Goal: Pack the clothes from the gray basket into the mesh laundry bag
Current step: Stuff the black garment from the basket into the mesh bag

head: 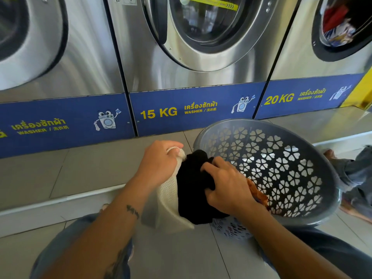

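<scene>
My left hand (161,162) grips the top edge of the white mesh laundry bag (168,200), which hangs down beneath it. My right hand (227,184) is closed on a black garment (193,190) that sits at the bag's mouth, between the two hands. The gray basket (314,162) with heart-shaped holes is tilted toward me just right of the hands. An orange-brown cloth (258,193) lies inside the basket under my right wrist. How much of the black garment is inside the bag is hidden.
A row of steel washing machines (201,57) with blue base panels stands straight ahead on a raised tiled step (80,168). Someone's foot and jeans (354,178) show at the right edge. My knees in jeans are below on the tiled floor (181,254).
</scene>
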Tool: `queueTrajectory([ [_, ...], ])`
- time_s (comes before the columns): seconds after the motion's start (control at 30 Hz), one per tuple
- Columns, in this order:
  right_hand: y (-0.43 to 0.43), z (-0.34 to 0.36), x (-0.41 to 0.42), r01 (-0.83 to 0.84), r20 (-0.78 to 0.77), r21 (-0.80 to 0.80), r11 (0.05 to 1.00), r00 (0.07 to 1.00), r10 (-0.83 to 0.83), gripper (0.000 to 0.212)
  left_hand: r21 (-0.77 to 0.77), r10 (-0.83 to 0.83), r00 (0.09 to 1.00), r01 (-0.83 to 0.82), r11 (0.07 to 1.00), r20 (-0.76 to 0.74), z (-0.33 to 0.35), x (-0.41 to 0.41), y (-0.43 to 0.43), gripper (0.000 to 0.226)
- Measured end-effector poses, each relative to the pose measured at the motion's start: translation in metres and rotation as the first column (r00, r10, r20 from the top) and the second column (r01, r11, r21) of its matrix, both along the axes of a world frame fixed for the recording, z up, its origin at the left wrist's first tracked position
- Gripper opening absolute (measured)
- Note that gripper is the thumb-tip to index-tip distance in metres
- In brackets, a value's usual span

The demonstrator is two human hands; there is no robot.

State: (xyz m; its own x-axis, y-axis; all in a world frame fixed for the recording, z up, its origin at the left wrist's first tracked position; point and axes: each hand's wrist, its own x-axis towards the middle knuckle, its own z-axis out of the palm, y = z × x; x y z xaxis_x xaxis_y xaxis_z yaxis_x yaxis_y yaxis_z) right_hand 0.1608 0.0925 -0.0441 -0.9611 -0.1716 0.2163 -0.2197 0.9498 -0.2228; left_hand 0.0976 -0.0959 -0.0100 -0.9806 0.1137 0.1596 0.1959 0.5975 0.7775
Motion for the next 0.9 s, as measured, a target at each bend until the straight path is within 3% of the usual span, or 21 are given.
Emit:
queueTrajectory([
  [0.13, -0.019, 0.022, 0.022, -0.17, -0.267, 0.049, 0.984, 0.947, 0.177, 0.036, 0.113, -0.024, 0.996, 0.014, 0.993, 0.084, 0.006, 0.017, -0.006, 0.025],
  [0.3, -0.043, 0.014, 0.055, -0.371, -0.259, 0.146, 0.917, 0.88, 0.397, 0.03, 0.235, -0.028, 0.94, -0.056, 0.97, 0.34, 0.0, 0.041, -0.041, 0.022],
  [0.47, -0.069, -0.021, 0.07, -0.497, -0.087, 0.155, 0.854, 0.854, 0.513, 0.037, 0.332, -0.015, 0.846, -0.192, 0.923, 0.532, -0.051, 0.074, -0.064, 0.018],
  [0.57, -0.09, -0.057, 0.079, -0.547, 0.077, 0.119, 0.829, 0.837, 0.541, 0.04, 0.259, 0.074, 0.816, -0.266, 0.928, 0.574, -0.082, 0.091, -0.078, 0.019],
  [0.73, -0.123, -0.095, 0.075, -0.579, 0.213, 0.055, 0.813, 0.802, 0.557, 0.047, -0.02, 0.25, 0.855, -0.27, 0.963, 0.454, -0.097, 0.094, -0.091, 0.027],
  [0.9, -0.128, -0.149, 0.066, -0.637, 0.531, 0.21, 0.742, 0.711, 0.46, 0.067, 0.032, 0.211, 0.92, -0.235, 0.972, 0.329, -0.099, 0.086, -0.094, 0.029],
])
